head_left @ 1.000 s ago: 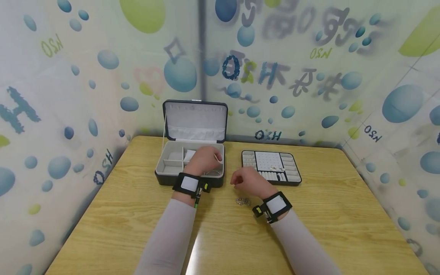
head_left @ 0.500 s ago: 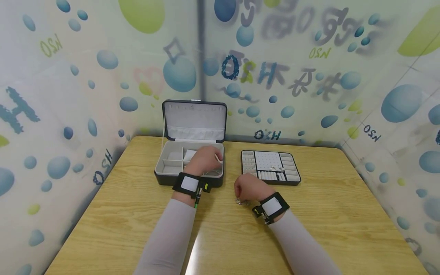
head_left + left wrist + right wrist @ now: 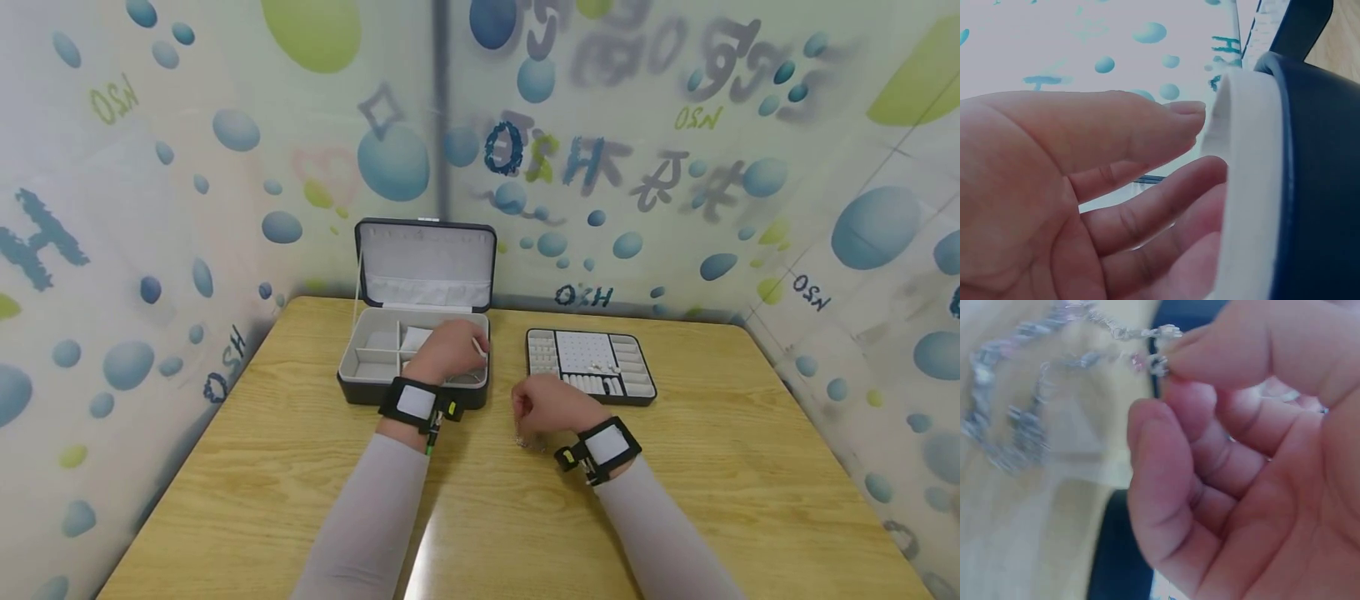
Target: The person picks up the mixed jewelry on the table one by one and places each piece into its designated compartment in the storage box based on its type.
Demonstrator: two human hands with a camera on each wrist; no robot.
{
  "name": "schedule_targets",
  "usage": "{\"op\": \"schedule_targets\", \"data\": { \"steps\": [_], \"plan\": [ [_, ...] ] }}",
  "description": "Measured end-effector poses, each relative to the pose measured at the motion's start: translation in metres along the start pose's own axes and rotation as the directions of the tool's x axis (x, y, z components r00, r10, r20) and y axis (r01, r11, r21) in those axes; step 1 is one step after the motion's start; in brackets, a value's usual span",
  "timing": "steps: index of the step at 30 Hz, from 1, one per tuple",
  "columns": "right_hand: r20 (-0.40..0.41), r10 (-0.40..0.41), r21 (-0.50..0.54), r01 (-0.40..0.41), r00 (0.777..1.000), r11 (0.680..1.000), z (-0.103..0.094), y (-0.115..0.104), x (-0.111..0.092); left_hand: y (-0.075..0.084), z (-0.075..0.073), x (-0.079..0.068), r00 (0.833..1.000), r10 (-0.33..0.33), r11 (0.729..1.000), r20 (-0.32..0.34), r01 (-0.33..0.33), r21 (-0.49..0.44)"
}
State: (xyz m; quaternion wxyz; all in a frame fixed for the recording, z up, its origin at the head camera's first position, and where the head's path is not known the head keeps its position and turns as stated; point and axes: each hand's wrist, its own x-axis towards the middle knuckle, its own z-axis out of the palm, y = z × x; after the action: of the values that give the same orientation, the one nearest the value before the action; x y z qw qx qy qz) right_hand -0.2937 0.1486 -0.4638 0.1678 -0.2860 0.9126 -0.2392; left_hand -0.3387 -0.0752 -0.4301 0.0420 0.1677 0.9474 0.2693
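Observation:
A silver bracelet with pink beads [image 3: 982, 387] hangs from my right hand [image 3: 555, 404], pinched at its ends between thumb and fingers. In the head view the bracelet dangles low over the table, partly hidden behind that hand. My left hand [image 3: 452, 348] reaches into the right side of an open dark jewelry box [image 3: 366, 392] with a pale lining. In the left wrist view, the thumb and fingers of this hand [image 3: 1110, 194] lie loosely bent and apart beside the box rim. Nothing shows between them, though some fingertips are hidden by the rim.
The box's raised lid [image 3: 427, 265] stands at the back. Right of the box lies a jewelry tray [image 3: 581, 350] with ring rolls, a dotted panel, several slots and small earrings. A white piece [image 3: 415, 337] sits in one compartment. Patterned walls rise behind the wooden table [image 3: 480, 517].
My right hand has come down to the bracelet on the table, pinched it, and lifted it slightly. My left hand has stayed in the box.

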Motion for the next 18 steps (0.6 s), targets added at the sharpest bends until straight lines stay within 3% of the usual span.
{"op": "schedule_targets", "data": {
  "steps": [8, 18],
  "plan": [
    [-0.148, -0.028, 0.152, 0.051, 0.989, 0.987, -0.032, 0.017, -0.013, 0.011, -0.004, -0.005, 1.0, 0.014, 1.0, 0.005, -0.014, -0.012],
    [-0.255, -0.003, 0.348, 0.095, 0.967, 0.933, -0.051, 0.028, -0.03, 0.03, 0.005, -0.004, 0.997, 0.06, 0.998, 0.042, -0.06, -0.014]
  ]
}}
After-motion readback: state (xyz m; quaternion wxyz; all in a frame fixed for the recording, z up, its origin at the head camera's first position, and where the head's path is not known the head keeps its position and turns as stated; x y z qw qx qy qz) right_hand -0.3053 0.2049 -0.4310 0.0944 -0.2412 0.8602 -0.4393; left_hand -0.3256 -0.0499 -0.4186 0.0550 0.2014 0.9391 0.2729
